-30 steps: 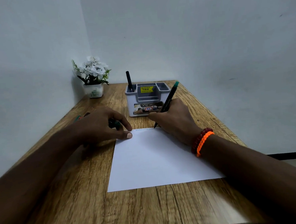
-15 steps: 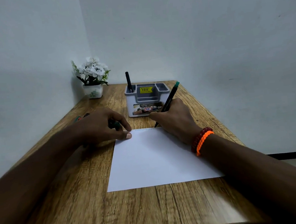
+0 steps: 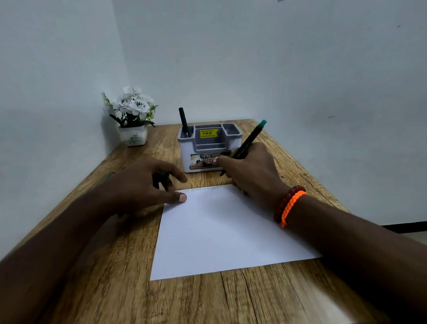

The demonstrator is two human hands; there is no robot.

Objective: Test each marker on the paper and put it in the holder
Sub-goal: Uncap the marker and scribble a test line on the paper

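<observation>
A white sheet of paper [image 3: 225, 232] lies on the wooden desk, with a thin zigzag scribble [image 3: 205, 188] along its far edge. My right hand [image 3: 252, 170] grips a black marker with a green end [image 3: 250, 140]. Its tip hangs just past the paper's far edge, in front of the grey holder [image 3: 210, 147]. One black marker [image 3: 184, 122] stands in the holder's left compartment. My left hand [image 3: 143, 184] presses its thumb on the paper's far left corner, while its fingers curl round a small dark green cap [image 3: 161, 177].
A white pot of white flowers [image 3: 132, 117] stands in the far left corner against the wall. Part of a green marker [image 3: 110, 174] shows on the desk behind my left hand. Walls close the desk on the left and at the back.
My right hand has drawn the marker rightward along the paper's far edge and its tip is now just off the sheet. My left hand has stayed put.
</observation>
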